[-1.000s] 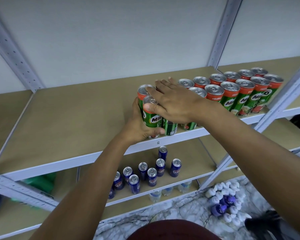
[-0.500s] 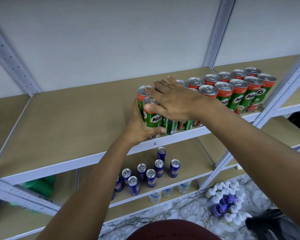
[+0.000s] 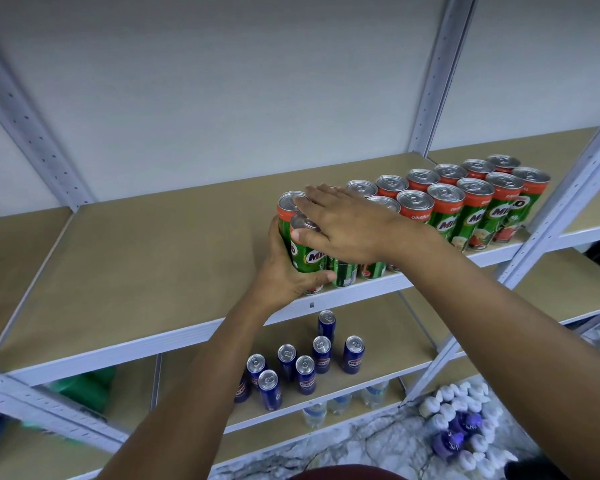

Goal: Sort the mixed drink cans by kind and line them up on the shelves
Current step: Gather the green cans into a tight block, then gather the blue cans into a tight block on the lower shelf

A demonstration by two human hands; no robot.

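Green and red Milo cans (image 3: 475, 209) stand in two rows along the right part of the upper shelf (image 3: 146, 258). My left hand (image 3: 284, 271) wraps around the left side of the leftmost Milo cans (image 3: 309, 254) at the shelf's front edge. My right hand (image 3: 347, 223) lies flat across the tops of those same cans, fingers stretched to the left, hiding some lids. Several blue cans (image 3: 321, 355) stand loosely grouped on the shelf below (image 3: 388, 351).
Grey metal uprights (image 3: 430, 77) frame the shelf bays. Water bottles (image 3: 340, 403) stand on a lower shelf. White and purple bottles (image 3: 458, 427) sit on the marble floor at the right. A green object (image 3: 84, 382) lies on the lower left shelf.
Both hands stay on the leftmost Milo cans. The view has shifted slightly, and the cans and hands hold nearly the same spot.
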